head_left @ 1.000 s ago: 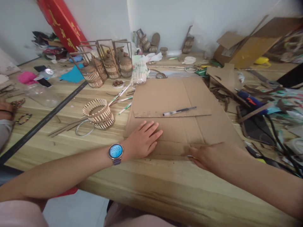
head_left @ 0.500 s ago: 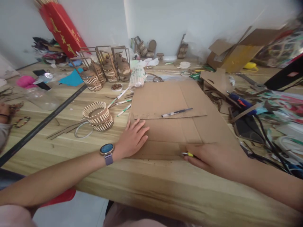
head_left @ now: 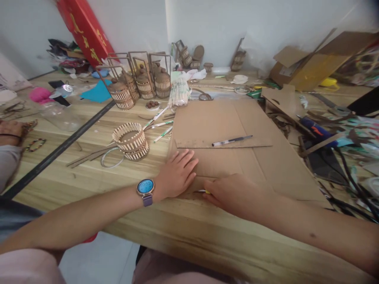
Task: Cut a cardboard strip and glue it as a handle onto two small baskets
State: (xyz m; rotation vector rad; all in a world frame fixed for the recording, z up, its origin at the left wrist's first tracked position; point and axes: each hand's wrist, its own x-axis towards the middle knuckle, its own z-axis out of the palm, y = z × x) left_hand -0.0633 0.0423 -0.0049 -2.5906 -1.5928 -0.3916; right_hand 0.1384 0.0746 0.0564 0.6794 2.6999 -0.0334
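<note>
Head view: left hand (head_left: pixel 177 174), splayed palm-down on brown cardboard sheet (head_left: pixel 213 122); right hand (head_left: pixel 227 192), fingers curled round yellow cutter (head_left: pixel 207 192); clear-barrelled pen (head_left: pixel 232 141), atop cardboard.

On a wooden table (head_left: pixel 177 228), we see a cluster of lidded baskets (head_left: pixel 147 85) with tall handles at back left, a white dish (head_left: pixel 152 109) of brown balls (head_left: pixel 152 104) just in front of them. A blue sheet (head_left: pixel 96 91) lies to their left. Closer to us, an open basket (head_left: pixel 134 148) stands to the right of a long black strip (head_left: pixel 59 150); left of that strip lie a beaded bracelet (head_left: pixel 34 151), a clear jar (head_left: pixel 60 118) and a pink bundle (head_left: pixel 40 94). Behind, we find a red box (head_left: pixel 85 33) with gold lettering near the pale wall (head_left: pixel 207 23), and at far right an open carton (head_left: pixel 321 61).
</note>
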